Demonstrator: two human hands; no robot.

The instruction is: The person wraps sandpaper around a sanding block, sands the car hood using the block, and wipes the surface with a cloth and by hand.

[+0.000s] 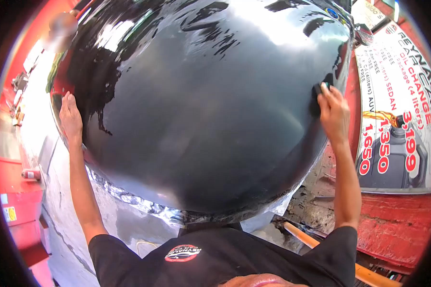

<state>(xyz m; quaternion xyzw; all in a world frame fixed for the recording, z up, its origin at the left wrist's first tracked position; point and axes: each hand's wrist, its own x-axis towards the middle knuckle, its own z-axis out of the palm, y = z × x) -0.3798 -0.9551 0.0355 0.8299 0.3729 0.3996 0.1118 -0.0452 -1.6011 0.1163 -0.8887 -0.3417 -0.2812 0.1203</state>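
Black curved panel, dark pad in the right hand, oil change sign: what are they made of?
Black curved panel: likely painted metal, glossy; bright, sharp-edged reflections. Could be painted plastic or composite.
Dark pad in the right hand: possibly foam or rubber, matte black; mostly covered, so unsure.
Oil change sign: probably printed vinyl or tarpaulin, smooth; flat printed graphics. Backing can't be told.

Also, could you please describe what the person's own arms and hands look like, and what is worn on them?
The left hand and right hand show no gloves. The forearms are uncovered, without a visible watch. The short black fabric sleeves belong to a black T-shirt with a round, mostly red logo.
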